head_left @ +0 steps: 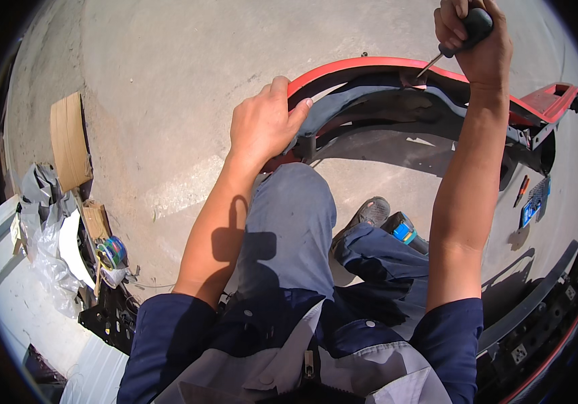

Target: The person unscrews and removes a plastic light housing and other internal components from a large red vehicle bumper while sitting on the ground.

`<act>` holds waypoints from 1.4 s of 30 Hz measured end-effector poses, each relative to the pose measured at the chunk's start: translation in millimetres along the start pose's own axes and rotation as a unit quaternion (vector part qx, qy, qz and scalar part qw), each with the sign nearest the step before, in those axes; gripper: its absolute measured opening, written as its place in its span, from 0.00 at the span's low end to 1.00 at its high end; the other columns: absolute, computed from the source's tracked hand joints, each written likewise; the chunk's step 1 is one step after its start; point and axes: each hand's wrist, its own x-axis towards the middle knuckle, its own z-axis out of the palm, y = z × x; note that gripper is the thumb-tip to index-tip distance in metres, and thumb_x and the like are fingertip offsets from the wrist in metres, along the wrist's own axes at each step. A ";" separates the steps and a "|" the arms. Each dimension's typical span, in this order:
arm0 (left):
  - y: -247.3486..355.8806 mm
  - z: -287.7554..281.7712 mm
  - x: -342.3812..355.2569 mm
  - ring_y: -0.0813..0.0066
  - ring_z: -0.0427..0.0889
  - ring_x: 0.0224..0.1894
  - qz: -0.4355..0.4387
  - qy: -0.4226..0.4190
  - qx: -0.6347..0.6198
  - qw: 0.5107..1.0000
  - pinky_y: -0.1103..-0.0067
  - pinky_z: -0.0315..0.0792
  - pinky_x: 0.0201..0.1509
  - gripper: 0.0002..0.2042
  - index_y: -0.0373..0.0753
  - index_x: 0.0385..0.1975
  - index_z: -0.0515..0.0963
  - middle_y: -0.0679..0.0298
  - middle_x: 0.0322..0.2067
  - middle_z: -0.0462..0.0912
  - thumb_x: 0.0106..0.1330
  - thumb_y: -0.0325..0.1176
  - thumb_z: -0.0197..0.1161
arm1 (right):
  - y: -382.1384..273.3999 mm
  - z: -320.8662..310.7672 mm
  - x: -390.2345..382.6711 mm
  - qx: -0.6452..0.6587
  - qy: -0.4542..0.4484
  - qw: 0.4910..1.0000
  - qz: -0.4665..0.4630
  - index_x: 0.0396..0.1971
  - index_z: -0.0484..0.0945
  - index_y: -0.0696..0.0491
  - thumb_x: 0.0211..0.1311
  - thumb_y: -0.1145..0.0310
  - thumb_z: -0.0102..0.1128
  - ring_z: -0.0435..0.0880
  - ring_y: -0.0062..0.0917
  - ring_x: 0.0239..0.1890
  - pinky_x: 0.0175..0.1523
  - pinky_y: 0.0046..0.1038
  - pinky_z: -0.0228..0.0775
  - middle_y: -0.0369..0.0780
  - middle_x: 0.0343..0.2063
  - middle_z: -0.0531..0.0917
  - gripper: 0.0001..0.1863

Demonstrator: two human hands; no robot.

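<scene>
A curved red car bumper (363, 62) stands across the floor ahead of my knees, its dark inner side toward me. My left hand (265, 124) wraps its left end, the thumb over the upper edge and the fingers mostly out of sight. In my right hand (487, 54), raised at the far right, is a screwdriver (475, 28) with a black handle. Its shaft slants down to the left, and the tip meets the inside of the bumper just below the red rim. Whether the tip sits in a fastener is too small to tell.
My bent knee (292, 192) is close to the bumper's left end. A blue-labelled object (402, 232) lies beside my shoe (373, 212). To the right are a blue packet (535, 202) and an orange-black tool (522, 190). Cardboard (68, 141) and plastic wrapping (47, 249) lie left.
</scene>
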 end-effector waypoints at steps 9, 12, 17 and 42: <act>-3.1 -2.3 0.2 0.47 0.86 0.37 -0.017 -0.038 0.006 0.999 0.62 0.78 0.43 0.24 0.35 0.48 0.76 0.49 0.33 0.87 0.71 0.54 0.59 | 22.8 93.7 -21.5 -0.332 0.405 0.821 -0.227 0.36 0.78 0.53 0.78 0.58 0.48 0.68 0.16 0.19 0.24 0.20 0.60 0.30 0.19 0.73 0.16; 0.8 1.0 1.2 0.49 0.87 0.37 -0.020 -0.033 0.008 0.999 0.63 0.79 0.43 0.25 0.35 0.51 0.76 0.49 0.34 0.88 0.71 0.54 0.59 | -4.4 45.7 -0.1 -0.095 0.138 0.985 -0.047 0.24 0.70 0.50 0.76 0.48 0.44 0.67 0.18 0.16 0.23 0.21 0.59 0.32 0.15 0.70 0.24; -6.8 2.2 5.3 0.46 0.87 0.39 -0.018 -0.036 -0.001 0.999 0.59 0.79 0.42 0.25 0.34 0.47 0.76 0.48 0.36 0.87 0.69 0.54 0.59 | 5.9 46.6 5.8 -0.213 0.180 0.956 -0.087 0.24 0.71 0.50 0.76 0.47 0.45 0.67 0.18 0.16 0.24 0.21 0.60 0.32 0.15 0.70 0.25; -3.1 3.4 6.9 0.40 0.85 0.45 -0.009 -0.053 0.018 0.998 0.58 0.76 0.48 0.25 0.35 0.53 0.73 0.44 0.41 0.86 0.72 0.52 0.58 | -2.0 50.9 10.7 -0.319 0.069 0.942 -0.077 0.33 0.77 0.57 0.69 0.60 0.57 0.80 0.28 0.26 0.32 0.33 0.73 0.42 0.27 0.81 0.14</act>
